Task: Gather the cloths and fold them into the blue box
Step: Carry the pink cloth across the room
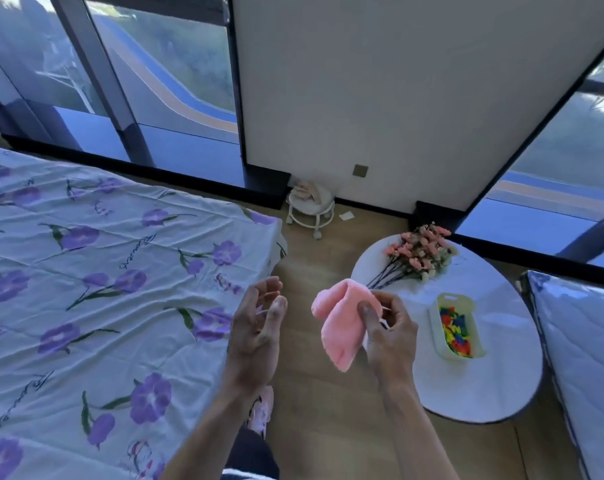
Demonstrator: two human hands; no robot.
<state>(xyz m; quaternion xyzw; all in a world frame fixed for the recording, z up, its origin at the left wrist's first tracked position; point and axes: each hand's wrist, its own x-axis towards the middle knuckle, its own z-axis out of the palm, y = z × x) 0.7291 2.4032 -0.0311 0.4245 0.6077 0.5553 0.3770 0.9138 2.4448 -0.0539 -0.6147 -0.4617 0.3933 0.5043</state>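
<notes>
A small pink cloth [338, 323] hangs in the air over the wooden floor, between the bed and the round white table. My right hand [390, 334] pinches its upper right edge between thumb and fingers. My left hand [257, 327] is raised to the left of the cloth, palm turned inward, fingers loosely curved, holding nothing and not touching the cloth. No blue box is in view.
A bed [103, 289] with a purple-flowered sheet fills the left. A round white table [484, 386] at right carries pink flowers [421, 252] and a white tray of coloured pieces [456, 327]. A quilted cushion [584, 358] lies far right, a small wheeled stool [311, 209] by the wall.
</notes>
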